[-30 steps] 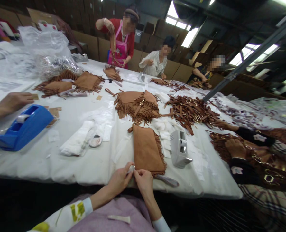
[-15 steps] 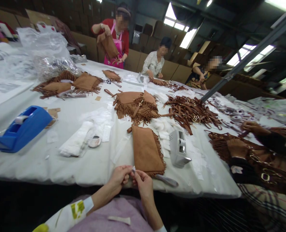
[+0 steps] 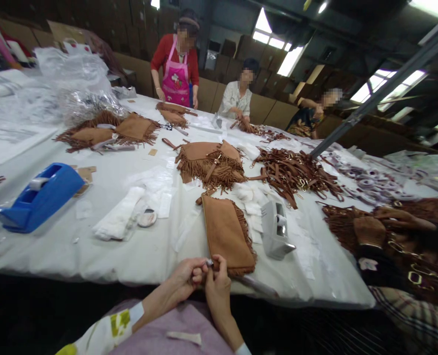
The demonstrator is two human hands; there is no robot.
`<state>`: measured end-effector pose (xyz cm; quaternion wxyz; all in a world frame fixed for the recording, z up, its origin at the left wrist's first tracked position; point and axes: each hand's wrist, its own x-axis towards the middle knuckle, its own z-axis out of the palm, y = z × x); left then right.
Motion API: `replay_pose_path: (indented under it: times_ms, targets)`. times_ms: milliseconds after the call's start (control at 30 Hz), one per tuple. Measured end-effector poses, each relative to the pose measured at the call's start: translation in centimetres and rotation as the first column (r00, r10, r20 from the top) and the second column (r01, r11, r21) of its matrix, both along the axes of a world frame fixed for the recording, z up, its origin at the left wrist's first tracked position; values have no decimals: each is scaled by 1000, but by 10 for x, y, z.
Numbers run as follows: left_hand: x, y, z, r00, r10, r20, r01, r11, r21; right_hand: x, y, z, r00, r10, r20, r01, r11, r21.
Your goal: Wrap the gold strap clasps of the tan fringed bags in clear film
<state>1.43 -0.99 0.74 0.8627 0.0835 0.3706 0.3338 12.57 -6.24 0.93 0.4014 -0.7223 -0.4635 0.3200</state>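
Note:
A flat brown fringed pouch (image 3: 228,234) lies at the table's front edge. At its lower left corner, my left hand (image 3: 189,277) pinches a small whitish piece with a dark end. My right hand (image 3: 218,278) is closed at the same spot, its thumb and fingertips at the pouch's corner; exactly what they hold is too small to make out. A grey strap-like strip (image 3: 257,285) sticks out below the pouch along the edge. The grey tape dispenser (image 3: 278,231) stands just right of the pouch.
A blue tape dispenser (image 3: 37,197) stands at the left, with folded white tissue (image 3: 120,214) nearer the middle. Fringed bags (image 3: 209,162) and a heap of brown straps (image 3: 296,172) lie beyond. A co-worker's hands (image 3: 370,230) work at the right; other people stand across the table.
My right hand has shifted up onto the pouch's corner, and both hands remain close together. Across the table, the person in the pink apron has lowered the brown bag onto the table.

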Motion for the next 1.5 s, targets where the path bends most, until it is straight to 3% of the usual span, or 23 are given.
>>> replay_pose_path:
  times_ms: [100,167,233,333,433,533,600,700,767,833,900,967,1033,1100,1167,1267,1367,1433,1500]
  targets:
    - [-5,1,-5,996,48,-72,-44,997,56,6,-10,2,975,-81,-206,67,995,-72]
    - [-6,1,-5,991,53,-121,-37,991,128,6,-15,8,898,-122,-423,90,991,-94]
    - [-5,-1,0,983,47,-178,-7,976,220,0,-16,16,721,-117,-683,58,992,-109]
    - [-3,-5,9,972,14,-233,54,959,280,-11,-12,28,354,-107,-929,47,994,-97]
    - [-4,-6,18,984,-9,-175,62,952,300,-13,-6,33,36,-98,-995,57,994,-96]
    - [-7,-5,24,998,-60,3,57,964,258,-4,-1,31,-217,-50,-975,29,998,-57]
    - [-7,-5,26,975,-154,162,128,978,164,2,2,29,-310,4,-951,46,999,-11]
    - [-7,-5,29,916,-283,285,257,958,127,11,4,27,-354,77,-932,47,997,65]
    - [-8,-3,29,897,-379,226,337,919,205,17,4,24,-338,106,-935,38,994,98]
    - [-9,6,28,895,-441,66,401,861,312,23,3,19,-291,106,-951,47,994,97]
    - [-8,19,28,907,-378,-186,421,815,398,28,0,16,-198,78,-977,53,996,69]
    - [-1,36,30,881,-257,-398,424,802,421,29,-4,14,-45,32,-998,33,999,31]
    - [10,49,33,844,-215,-492,429,821,377,28,-7,15,145,6,-989,-33,999,1]
    - [21,58,37,850,-210,-483,403,849,340,25,-9,17,325,42,-945,-152,988,-9]
    - [26,63,43,889,-173,-425,345,863,370,24,-10,19,456,135,-880,-328,944,-25]
    - [15,78,56,961,-57,-270,189,849,493,28,-10,17,591,248,-768,-499,860,-107]
    - [-20,119,74,961,240,-136,-122,812,571,40,-6,10,757,247,-605,-423,891,-166]
    - [-56,156,86,858,509,-64,-379,713,590,51,0,7,861,241,-448,-344,925,-164]
    - [-96,194,94,713,701,19,-564,558,609,63,8,4,936,220,-275,-261,957,-124]
